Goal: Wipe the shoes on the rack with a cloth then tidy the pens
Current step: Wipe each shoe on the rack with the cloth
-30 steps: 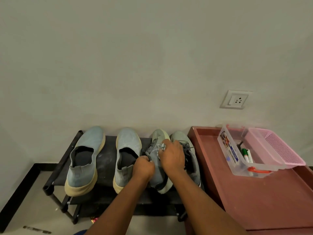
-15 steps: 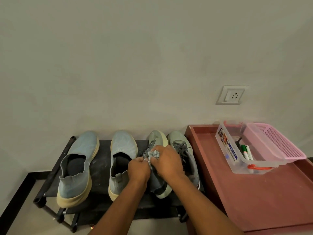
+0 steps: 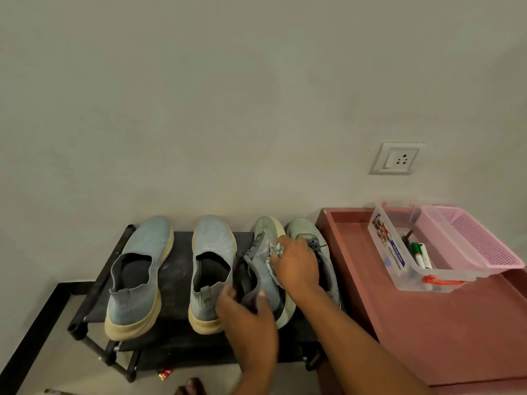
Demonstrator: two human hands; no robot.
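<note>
Gripping sneaker (image 3: 263, 269) heel now, left hand (image 3: 245, 312) moved down from cloth (image 3: 276, 249).

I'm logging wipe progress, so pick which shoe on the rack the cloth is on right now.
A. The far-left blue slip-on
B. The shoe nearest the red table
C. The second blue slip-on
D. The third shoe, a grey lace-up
D: the right hand presses the cloth on the third shoe, a grey lace-up, while the left hand grips its heel.
</note>
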